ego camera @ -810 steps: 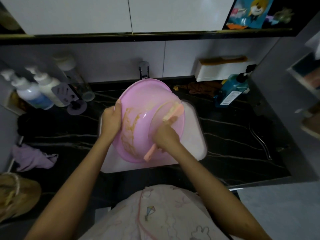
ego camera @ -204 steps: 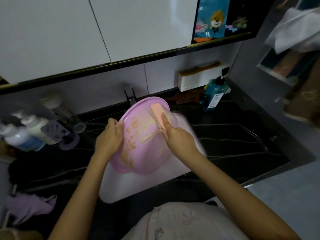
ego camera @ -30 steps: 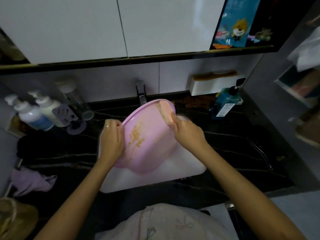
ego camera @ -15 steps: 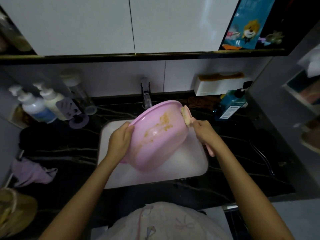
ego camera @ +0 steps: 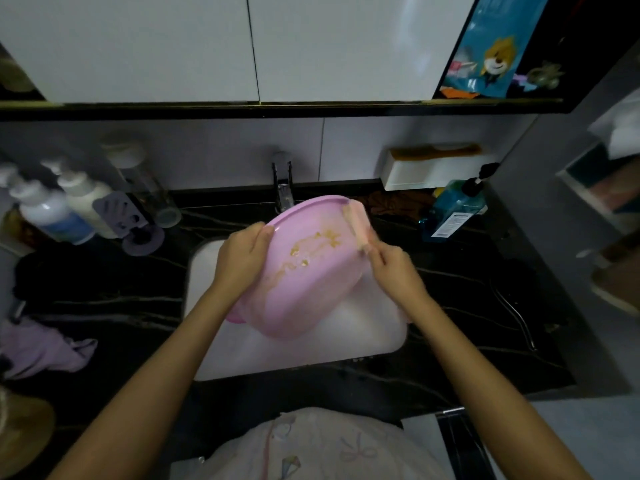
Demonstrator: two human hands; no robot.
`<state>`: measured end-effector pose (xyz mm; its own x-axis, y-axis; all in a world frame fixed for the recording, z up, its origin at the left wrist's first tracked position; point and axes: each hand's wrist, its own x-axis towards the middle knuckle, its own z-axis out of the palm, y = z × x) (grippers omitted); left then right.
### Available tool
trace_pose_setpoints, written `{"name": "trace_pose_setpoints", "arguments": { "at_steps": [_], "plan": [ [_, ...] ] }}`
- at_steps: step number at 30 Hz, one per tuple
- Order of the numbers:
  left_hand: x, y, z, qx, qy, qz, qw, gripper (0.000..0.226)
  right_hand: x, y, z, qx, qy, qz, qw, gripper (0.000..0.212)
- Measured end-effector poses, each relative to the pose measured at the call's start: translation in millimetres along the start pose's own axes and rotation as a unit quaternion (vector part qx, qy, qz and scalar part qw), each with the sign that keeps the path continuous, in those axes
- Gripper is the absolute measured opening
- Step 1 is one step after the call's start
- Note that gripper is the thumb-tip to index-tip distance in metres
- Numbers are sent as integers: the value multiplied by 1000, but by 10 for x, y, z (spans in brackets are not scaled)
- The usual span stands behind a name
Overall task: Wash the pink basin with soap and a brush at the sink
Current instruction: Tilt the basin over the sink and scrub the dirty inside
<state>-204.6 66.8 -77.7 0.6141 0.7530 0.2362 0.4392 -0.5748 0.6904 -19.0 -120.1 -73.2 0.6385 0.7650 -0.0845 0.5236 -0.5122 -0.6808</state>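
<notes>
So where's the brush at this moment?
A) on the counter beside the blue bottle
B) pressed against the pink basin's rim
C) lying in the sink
B: the right hand holds the brush against the far right rim of the pink basin, which the left hand grips at the opposite edge.

A black, veined bench (ego camera: pixel 467 306) held a white sink (ego camera: pixel 346 355). Left of the sink stood two white pump bottles (ego camera: pixel 52 216), with a purple cloth (ego camera: pixel 45 348) nearer the front edge. Behind the sink to its right stood a blue pump bottle (ego camera: pixel 453 213).
</notes>
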Motion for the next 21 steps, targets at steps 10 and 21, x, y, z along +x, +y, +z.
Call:
{"name": "trace_pose_setpoints", "arguments": {
  "at_steps": [10, 21],
  "plan": [
    [58, 161, 60, 51, -15, 19, 998, 37, -22, 28, -16, -30, 13, -49, 998, 45],
    [46, 100, 39, 52, -4, 13, 999, 48, -214, -2, 201, 13, 5, -84, 996, 48]
  ]
}}
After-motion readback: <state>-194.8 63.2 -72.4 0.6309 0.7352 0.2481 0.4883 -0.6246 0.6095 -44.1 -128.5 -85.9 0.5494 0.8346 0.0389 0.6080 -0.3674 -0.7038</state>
